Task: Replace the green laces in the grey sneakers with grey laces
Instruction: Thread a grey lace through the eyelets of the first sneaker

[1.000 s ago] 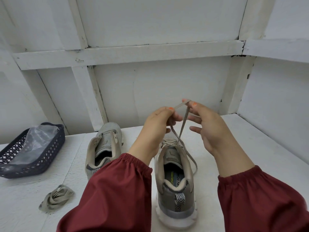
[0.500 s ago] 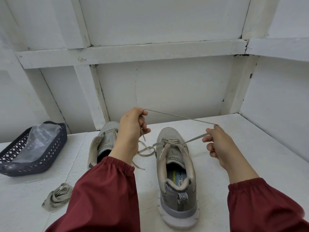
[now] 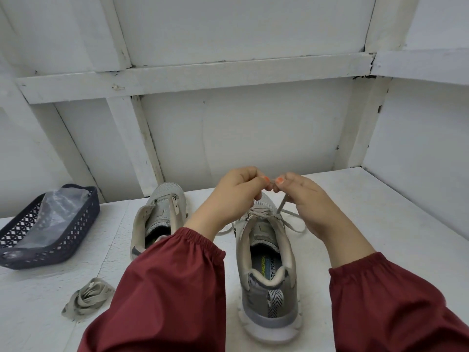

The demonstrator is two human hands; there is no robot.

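Note:
Two grey sneakers stand on the white table, toes pointing away from me. The right sneaker (image 3: 266, 275) has a grey lace (image 3: 291, 223) threaded through its top eyelets, with loose ends trailing on both sides. My left hand (image 3: 236, 191) and my right hand (image 3: 302, 196) meet above its tongue, and each pinches the lace between thumb and fingers. The left sneaker (image 3: 158, 219) sits open, and I see no lace in it; my left sleeve hides its heel. A bundle of pale removed laces (image 3: 87, 299) lies at the front left.
A dark blue perforated basket (image 3: 63, 246) holding a clear plastic bag stands at the left edge of the table. White panelled walls close in behind and on the right. My maroon sleeves cover the near part of the table.
Half a second ago my hands were spread wide apart, pulling the lace ends taut. Now they have come together above the right sneaker's tongue, and the lace hangs slack.

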